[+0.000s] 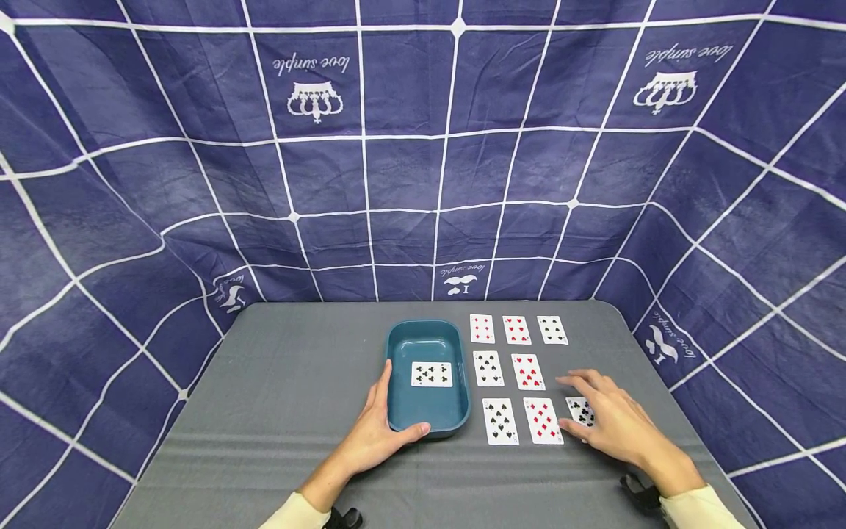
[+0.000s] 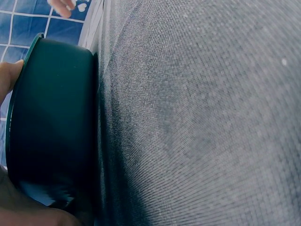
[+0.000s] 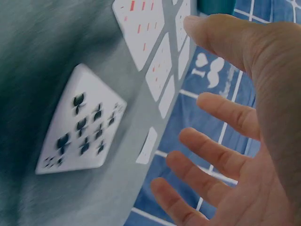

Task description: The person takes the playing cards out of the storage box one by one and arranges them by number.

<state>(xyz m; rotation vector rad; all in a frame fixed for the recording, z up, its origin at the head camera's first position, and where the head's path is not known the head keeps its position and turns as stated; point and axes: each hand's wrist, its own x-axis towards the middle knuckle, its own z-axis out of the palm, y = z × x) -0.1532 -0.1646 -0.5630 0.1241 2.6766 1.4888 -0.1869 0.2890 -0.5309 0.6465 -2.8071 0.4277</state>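
Observation:
At the near left corner of a teal plastic tray [image 1: 426,344], my left hand [image 1: 375,432] holds the rim, thumb on the near edge and fingers along the left side. A clubs playing card [image 1: 432,375] lies face up inside the tray. Over at the right, my right hand [image 1: 616,417] hovers above another clubs playing card [image 1: 579,409], which it partly hides in the head view. Seen from the right wrist, that clubs card [image 3: 83,126] lies on the cloth, apart from the spread fingers [image 3: 214,153] and thumb. Nothing is in the right hand.
Face-up cards lie in rows right of the tray: a diamonds card [image 1: 482,329], a hearts card [image 1: 516,330] and a spades card [image 1: 552,330] at the back. Nearer are more spades and hearts, then a diamonds card [image 1: 543,421]. Blue gridded cloth [image 1: 410,169] walls the grey table [image 1: 291,382].

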